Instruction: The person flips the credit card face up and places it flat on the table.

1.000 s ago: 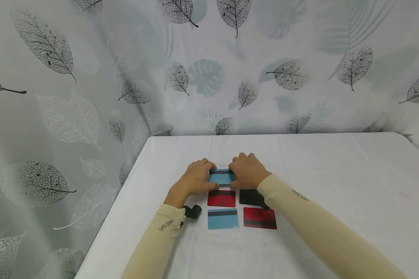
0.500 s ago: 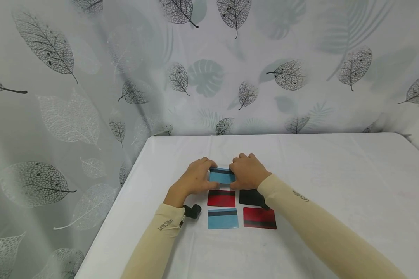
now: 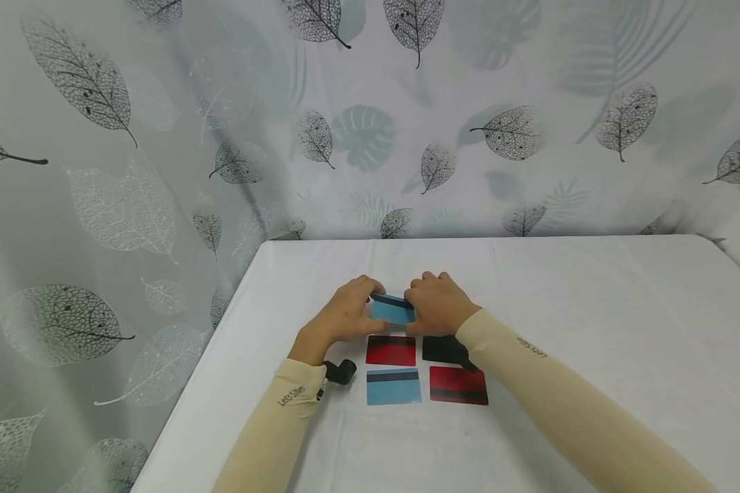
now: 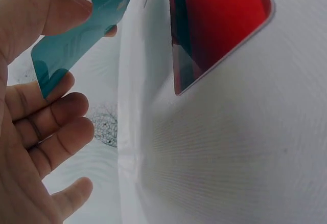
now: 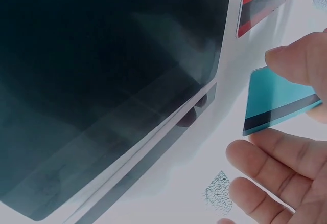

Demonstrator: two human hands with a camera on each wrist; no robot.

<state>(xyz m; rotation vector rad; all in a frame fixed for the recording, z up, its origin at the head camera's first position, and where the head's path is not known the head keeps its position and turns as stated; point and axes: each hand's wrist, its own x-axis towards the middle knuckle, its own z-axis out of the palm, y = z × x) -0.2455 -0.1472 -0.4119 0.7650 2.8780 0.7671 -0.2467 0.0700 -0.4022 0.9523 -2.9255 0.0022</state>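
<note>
Both hands share a blue card with a dark stripe, held just off the white table. My left hand pinches its left end between thumb and index finger; the other fingers are loosely bent in the left wrist view. At the right end, the thumb and fingers of my right hand pinch the card. It tilts, left end higher. Directly nearer lies a red card, with a black card beside it, partly under the right wrist. A second blue card and a second red card lie nearest.
White cloth covers the table. A leaf-patterned curtain hangs behind it and along the left side. A black wrist camera sits beneath the left wrist, close to the cards.
The held blue card's left end has risen and the card now slants down to the right. My left hand has shifted slightly up and right with it; the right hand has barely moved.
</note>
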